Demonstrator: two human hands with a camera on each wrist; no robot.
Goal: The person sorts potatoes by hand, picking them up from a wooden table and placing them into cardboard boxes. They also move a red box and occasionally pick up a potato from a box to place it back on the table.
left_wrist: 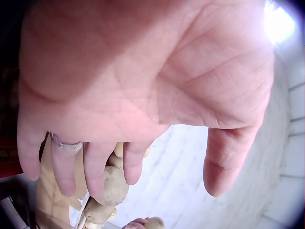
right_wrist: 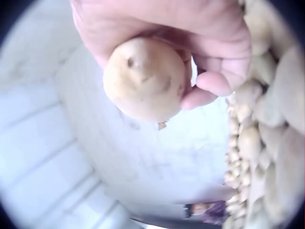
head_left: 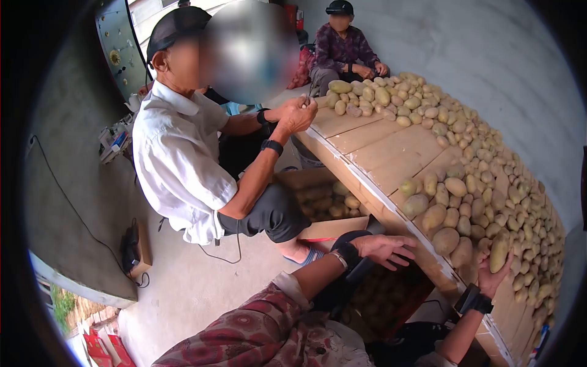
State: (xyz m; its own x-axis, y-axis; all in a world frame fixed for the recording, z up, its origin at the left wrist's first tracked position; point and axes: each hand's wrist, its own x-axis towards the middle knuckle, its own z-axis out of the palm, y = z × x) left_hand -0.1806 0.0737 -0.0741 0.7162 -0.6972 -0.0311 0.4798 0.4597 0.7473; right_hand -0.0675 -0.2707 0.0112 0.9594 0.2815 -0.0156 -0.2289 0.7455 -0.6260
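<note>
My right hand (head_left: 489,280) grips an elongated yellowish potato (head_left: 499,254), raised over the near part of the potato heap (head_left: 460,211). In the right wrist view the fingers curl round the potato (right_wrist: 143,81), whose rounded end with a small dark pit faces the camera. My left hand (head_left: 384,248) holds nothing and hovers by the table's white-taped front edge. Its palm (left_wrist: 128,90) fills the left wrist view, fingers extended and thumb apart, with a ring (left_wrist: 66,144) on one finger. Large potatoes (head_left: 446,240) lie just beyond the edge.
The board-topped table (head_left: 391,156) carries the heap along the wall. Below its edge stand a cardboard box (head_left: 336,230) of potatoes and a dark red-sided container (head_left: 417,303). A person in a white shirt (head_left: 177,144) sits at left; another person (head_left: 345,49) sits at the far end.
</note>
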